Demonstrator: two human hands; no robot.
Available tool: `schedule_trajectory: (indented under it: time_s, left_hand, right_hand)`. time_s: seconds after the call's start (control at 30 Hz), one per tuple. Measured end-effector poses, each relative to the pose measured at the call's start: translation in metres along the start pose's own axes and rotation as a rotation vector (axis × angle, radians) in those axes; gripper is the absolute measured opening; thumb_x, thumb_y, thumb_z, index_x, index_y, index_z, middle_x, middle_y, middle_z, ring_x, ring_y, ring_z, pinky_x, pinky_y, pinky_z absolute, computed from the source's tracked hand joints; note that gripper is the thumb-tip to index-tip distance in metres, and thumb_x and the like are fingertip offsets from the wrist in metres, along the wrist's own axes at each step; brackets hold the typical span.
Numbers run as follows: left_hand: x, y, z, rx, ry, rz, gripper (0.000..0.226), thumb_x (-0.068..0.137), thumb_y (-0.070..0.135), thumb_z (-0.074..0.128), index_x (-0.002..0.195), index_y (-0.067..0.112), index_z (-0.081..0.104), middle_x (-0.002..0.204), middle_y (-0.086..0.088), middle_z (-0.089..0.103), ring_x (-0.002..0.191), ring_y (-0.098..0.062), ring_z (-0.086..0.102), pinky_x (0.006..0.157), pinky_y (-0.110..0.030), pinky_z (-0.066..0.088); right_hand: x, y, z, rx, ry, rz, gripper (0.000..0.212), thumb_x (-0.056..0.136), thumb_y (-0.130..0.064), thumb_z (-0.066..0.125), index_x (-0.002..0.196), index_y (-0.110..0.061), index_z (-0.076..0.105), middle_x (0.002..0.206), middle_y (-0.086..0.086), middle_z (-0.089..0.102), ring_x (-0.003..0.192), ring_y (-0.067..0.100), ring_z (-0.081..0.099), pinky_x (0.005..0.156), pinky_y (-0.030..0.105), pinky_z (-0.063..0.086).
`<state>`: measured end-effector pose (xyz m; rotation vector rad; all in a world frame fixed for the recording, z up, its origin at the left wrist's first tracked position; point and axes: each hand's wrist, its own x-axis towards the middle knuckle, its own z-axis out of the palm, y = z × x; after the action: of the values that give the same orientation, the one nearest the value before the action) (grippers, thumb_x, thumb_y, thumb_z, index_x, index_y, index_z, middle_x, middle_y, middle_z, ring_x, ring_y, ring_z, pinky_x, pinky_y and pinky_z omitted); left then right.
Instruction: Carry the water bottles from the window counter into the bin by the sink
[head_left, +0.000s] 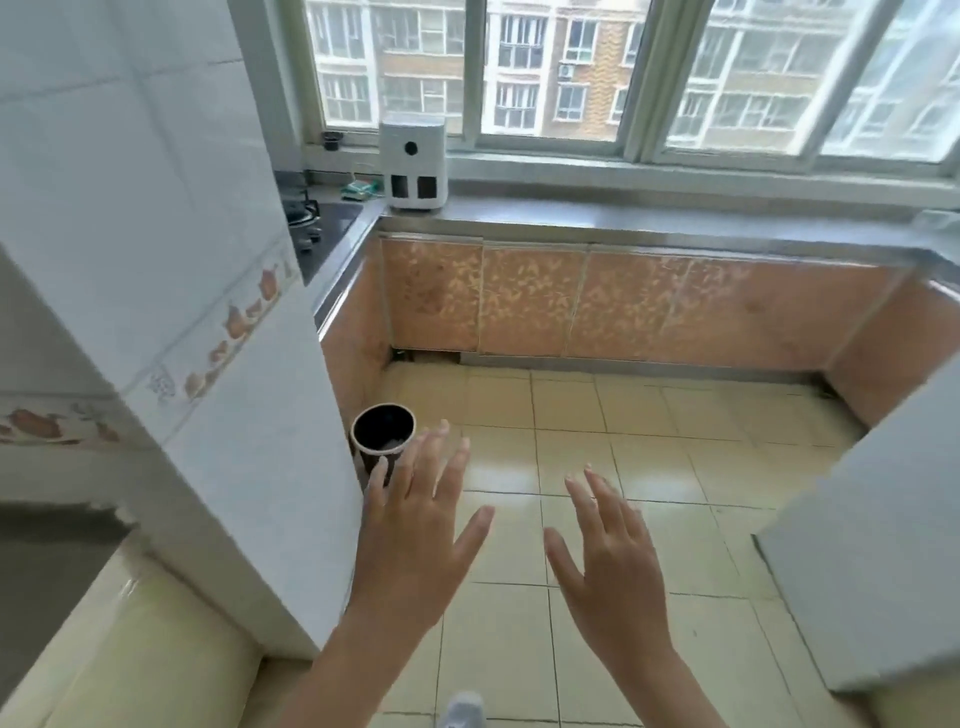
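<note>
My left hand (415, 530) and my right hand (613, 561) are both held out in front of me over the tiled floor, palms down, fingers spread, holding nothing. A dark round bin (383, 434) stands on the floor beside the white tiled wall corner, just beyond my left fingertips. The grey window counter (649, 215) runs along under the window at the far side. No water bottle shows on the visible stretch of the counter. The sink is out of sight.
A white appliance (414, 165) stands at the counter's left end, with a gas hob (317, 221) to its left. Orange cabinet doors (530, 301) sit below the counter. A white tiled wall corner (234, 415) juts out on my left, a white cabinet (872, 561) on my right.
</note>
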<state>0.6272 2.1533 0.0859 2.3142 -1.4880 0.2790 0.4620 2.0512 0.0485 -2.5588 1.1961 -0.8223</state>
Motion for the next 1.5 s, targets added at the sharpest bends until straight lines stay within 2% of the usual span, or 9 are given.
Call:
schedule_trajectory:
  time_s: [0.37,0.5,0.63,0.7,0.93,1.07,1.2,1.3,1.5]
  left_hand:
    - [0.202,0.027,0.094,-0.121,-0.070,0.273,0.064,0.091,0.056,0.036,0.144,0.020,0.043,0.154,-0.004,0.042,0.144,-0.025,0.034,0.113,-0.050,0.023]
    - [0.262,0.057,0.128,-0.160,-0.103,0.376,0.066,0.090,0.059,0.037,0.145,0.021,0.043,0.154,-0.003,0.041,0.144,-0.024,0.031,0.113,-0.053,0.025]
    - [0.318,0.097,0.166,-0.188,-0.107,0.480,0.066,0.091,0.059,0.037,0.144,0.021,0.043,0.153,-0.003,0.042,0.143,-0.024,0.031,0.113,-0.048,0.017]
    - [0.347,0.120,0.188,-0.198,-0.120,0.512,0.066,0.091,0.060,0.037,0.144,0.021,0.044,0.153,-0.003,0.043,0.143,-0.025,0.030,0.112,-0.047,0.017]
    - [0.458,0.217,0.259,-0.229,-0.130,0.524,0.065,0.091,0.060,0.037,0.144,0.024,0.042,0.154,-0.001,0.041,0.144,-0.026,0.034,0.113,-0.048,0.020]
    - [0.521,0.270,0.283,-0.243,-0.101,0.531,0.064,0.092,0.060,0.035,0.144,0.024,0.042,0.153,-0.001,0.043,0.143,-0.023,0.033,0.112,-0.047,0.020]
    - [0.577,0.320,0.308,-0.250,-0.100,0.530,0.064,0.092,0.060,0.035,0.144,0.024,0.044,0.154,0.001,0.041,0.144,-0.023,0.033,0.113,-0.046,0.017]
    - [0.615,0.352,0.329,-0.254,-0.114,0.544,0.065,0.092,0.060,0.035,0.144,0.023,0.046,0.154,0.000,0.042,0.143,-0.023,0.034,0.113,-0.046,0.017]
    - [0.702,0.411,0.395,-0.255,-0.132,0.573,0.065,0.092,0.061,0.034,0.143,0.023,0.048,0.153,0.002,0.043,0.143,-0.022,0.035,0.113,-0.045,0.018]
  right_hand:
    - [0.131,0.099,0.020,-0.136,0.095,0.278,0.053,0.087,-0.043,0.041,0.134,-0.020,0.049,0.145,0.002,0.046,0.133,0.019,0.040,0.107,0.045,0.038]
    - [0.160,0.138,0.018,-0.172,0.133,0.379,0.053,0.086,-0.044,0.043,0.134,-0.021,0.049,0.145,0.001,0.045,0.134,0.017,0.037,0.105,0.048,0.040]
    - [0.195,0.189,0.016,-0.237,0.148,0.452,0.053,0.086,-0.045,0.043,0.132,-0.020,0.052,0.143,0.003,0.048,0.132,0.016,0.034,0.102,0.050,0.043]
    - [0.216,0.219,0.014,-0.254,0.165,0.473,0.053,0.086,-0.046,0.042,0.132,-0.020,0.052,0.143,0.003,0.048,0.131,0.016,0.035,0.102,0.049,0.043]
    - [0.305,0.342,0.004,-0.238,0.208,0.486,0.054,0.086,-0.046,0.041,0.134,-0.023,0.049,0.143,0.000,0.047,0.131,0.014,0.033,0.104,0.046,0.040]
    - [0.355,0.407,-0.012,-0.238,0.217,0.457,0.053,0.085,-0.045,0.043,0.131,-0.022,0.051,0.142,0.002,0.048,0.131,0.016,0.035,0.103,0.040,0.029]
    - [0.403,0.464,-0.028,-0.245,0.224,0.473,0.055,0.086,-0.046,0.042,0.136,-0.023,0.047,0.146,0.000,0.043,0.134,0.014,0.032,0.106,0.043,0.035]
    - [0.435,0.501,-0.033,-0.239,0.213,0.480,0.055,0.087,-0.046,0.041,0.137,-0.023,0.046,0.147,-0.001,0.041,0.134,0.015,0.033,0.107,0.038,0.030]
    - [0.507,0.591,-0.034,-0.238,0.238,0.543,0.057,0.087,-0.049,0.038,0.138,-0.025,0.045,0.150,-0.003,0.038,0.135,0.015,0.030,0.106,0.047,0.038]
